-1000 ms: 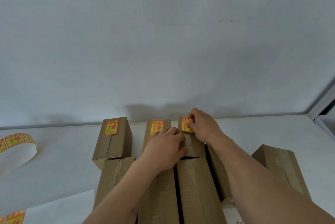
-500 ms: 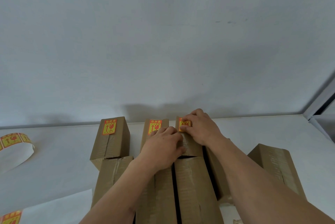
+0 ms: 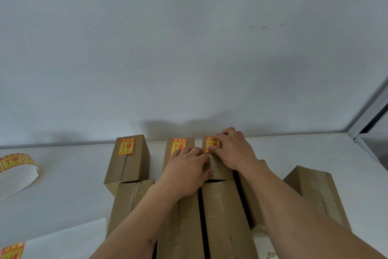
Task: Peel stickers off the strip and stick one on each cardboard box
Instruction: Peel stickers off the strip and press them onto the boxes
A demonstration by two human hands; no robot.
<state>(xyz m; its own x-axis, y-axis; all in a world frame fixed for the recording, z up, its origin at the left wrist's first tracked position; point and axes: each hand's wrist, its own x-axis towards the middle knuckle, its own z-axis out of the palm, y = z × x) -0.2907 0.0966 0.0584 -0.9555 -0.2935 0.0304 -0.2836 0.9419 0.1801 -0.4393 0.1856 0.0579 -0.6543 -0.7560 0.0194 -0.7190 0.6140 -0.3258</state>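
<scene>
Several brown cardboard boxes stand on a white table. The back row has three with red-and-yellow stickers: the left box (image 3: pixel 128 160), the middle box (image 3: pixel 168 153) and the right box (image 3: pixel 218 166). My right hand (image 3: pixel 233 149) lies flat over the sticker (image 3: pixel 211 145) on the right box, thumb pressing its lower edge. My left hand (image 3: pixel 186 170) rests palm down across the middle and right boxes, partly covering the middle sticker (image 3: pixel 178 145). The sticker strip (image 3: pixel 14 162) curls at the far left of the table.
Nearer boxes without stickers lie in front: one at left (image 3: pixel 128 202), two under my forearms (image 3: pixel 222 216), one at right (image 3: pixel 315 191). A second strip end (image 3: pixel 12 250) with white backing paper lies at the bottom left. A grey wall stands close behind the boxes.
My right hand has slid from the sticker's top corner down over it, flattening onto the box. The left hand has stayed in place on the boxes.
</scene>
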